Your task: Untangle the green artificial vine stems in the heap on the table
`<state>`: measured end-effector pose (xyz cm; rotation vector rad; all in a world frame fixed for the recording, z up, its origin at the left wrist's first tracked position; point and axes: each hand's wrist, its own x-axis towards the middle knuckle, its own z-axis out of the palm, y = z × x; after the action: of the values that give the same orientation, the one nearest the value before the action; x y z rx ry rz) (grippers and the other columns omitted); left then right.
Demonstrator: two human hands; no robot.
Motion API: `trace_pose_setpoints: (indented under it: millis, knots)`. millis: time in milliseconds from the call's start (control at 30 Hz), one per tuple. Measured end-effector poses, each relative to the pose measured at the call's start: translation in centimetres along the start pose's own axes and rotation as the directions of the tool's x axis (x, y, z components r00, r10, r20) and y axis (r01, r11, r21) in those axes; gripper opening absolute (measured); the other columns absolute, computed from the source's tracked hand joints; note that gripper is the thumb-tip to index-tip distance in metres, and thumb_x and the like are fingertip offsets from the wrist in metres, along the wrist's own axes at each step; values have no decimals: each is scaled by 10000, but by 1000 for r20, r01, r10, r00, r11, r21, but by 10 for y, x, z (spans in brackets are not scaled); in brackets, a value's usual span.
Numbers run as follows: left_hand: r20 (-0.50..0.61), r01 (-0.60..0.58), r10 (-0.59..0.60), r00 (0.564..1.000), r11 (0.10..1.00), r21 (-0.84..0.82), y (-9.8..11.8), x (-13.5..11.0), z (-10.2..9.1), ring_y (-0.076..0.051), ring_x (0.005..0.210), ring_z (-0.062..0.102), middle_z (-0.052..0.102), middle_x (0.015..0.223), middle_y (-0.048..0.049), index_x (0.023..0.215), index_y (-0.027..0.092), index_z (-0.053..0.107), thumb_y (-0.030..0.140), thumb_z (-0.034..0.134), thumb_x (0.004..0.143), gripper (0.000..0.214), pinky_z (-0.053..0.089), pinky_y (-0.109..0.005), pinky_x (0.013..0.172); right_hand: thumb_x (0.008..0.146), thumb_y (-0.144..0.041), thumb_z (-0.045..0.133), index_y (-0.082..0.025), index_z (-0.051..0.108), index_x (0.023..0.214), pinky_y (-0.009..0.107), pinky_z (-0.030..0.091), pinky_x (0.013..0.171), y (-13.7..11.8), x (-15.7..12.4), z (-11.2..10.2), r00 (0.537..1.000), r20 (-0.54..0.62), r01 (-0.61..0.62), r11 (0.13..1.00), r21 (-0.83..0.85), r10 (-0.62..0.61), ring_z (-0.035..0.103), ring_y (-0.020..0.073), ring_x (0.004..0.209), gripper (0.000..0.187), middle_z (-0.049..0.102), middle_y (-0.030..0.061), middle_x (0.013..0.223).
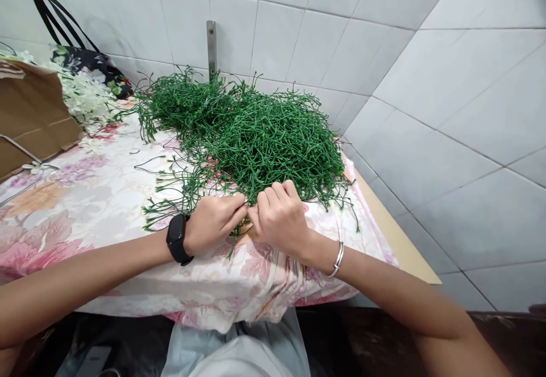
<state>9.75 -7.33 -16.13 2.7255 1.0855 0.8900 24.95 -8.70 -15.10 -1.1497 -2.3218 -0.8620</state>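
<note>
A big heap of green plastic plant stems [251, 129] lies on a table covered with a floral cloth [98, 195]. My left hand [215, 220], with a black watch on its wrist, is closed in a pinch on a green stem at the heap's near edge. My right hand [279, 218], with a silver bangle on its wrist, is curled shut on green stems right beside it. The two hands touch at the fingertips. A few loose stems [170, 195] lie spread to the left of my hands.
A brown cardboard box [29, 115] stands at the far left with white artificial flowers [85, 98] behind it. A black chair back [60, 21] leans at the tiled wall. Tiled walls close in behind and on the right. The table's bare edge [401, 240] shows at right.
</note>
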Motion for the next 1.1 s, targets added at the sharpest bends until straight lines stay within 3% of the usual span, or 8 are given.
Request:
trace_pose_setpoints:
  millis: [167,233,300,500,667,800,933,1100]
  knots:
    - [-11,23,-23,1000,1000,-4,0,-7,1,-84,456,342,377,511,33,589,169,352,209,333,860,275,228,-226,487,785,-210,389,-145,505,538,336,242,641,30,2,12,989,-40,-146,989,-40,144,325,146,575,281,459,49,511]
    - [-21,51,-53,998,996,-68,-2,-8,1,-81,461,314,342,515,39,587,170,326,208,334,860,276,222,-226,496,786,-210,397,-155,479,528,328,248,650,52,3,18,965,-47,-261,965,-12,260,323,127,560,277,468,31,518]
    - [-36,89,-95,995,985,-147,-4,-5,0,-79,476,298,314,528,45,601,172,306,230,335,866,272,225,-220,508,787,-206,408,-163,453,536,310,253,645,68,3,21,960,-37,-274,960,51,276,342,119,570,259,475,14,542]
    - [51,191,-185,982,959,-208,-13,5,-3,-79,517,302,307,569,53,652,176,311,356,414,822,268,231,-216,522,805,-279,431,-168,445,599,286,268,654,55,1,9,987,-40,-148,968,202,159,386,116,642,234,488,7,631]
    - [44,156,-150,988,945,-287,-16,2,-2,-87,551,336,356,604,42,718,168,371,270,368,825,148,262,-221,543,797,-258,450,-161,499,693,283,286,685,42,-1,4,994,-78,-55,951,303,83,402,115,662,150,500,7,652]
    - [63,168,-156,986,935,-314,-15,1,-3,-87,549,341,364,612,38,776,163,405,279,362,845,142,278,-221,543,808,-240,441,-160,520,713,284,295,722,42,-1,6,998,-66,45,879,476,-15,415,104,660,147,515,0,654]
    - [95,84,-55,994,938,-337,-12,1,-4,-90,585,389,417,663,21,825,158,427,308,378,853,160,306,-220,560,804,-291,470,-146,536,766,286,303,722,39,-1,11,998,0,48,838,544,-57,438,111,690,163,536,13,688]
    - [107,66,-33,994,942,-328,-13,2,-2,-96,624,419,450,703,8,843,157,453,312,361,870,182,333,-221,584,811,-229,464,-141,534,797,287,317,741,37,-2,15,997,-44,75,824,561,-60,458,103,710,113,564,17,724]
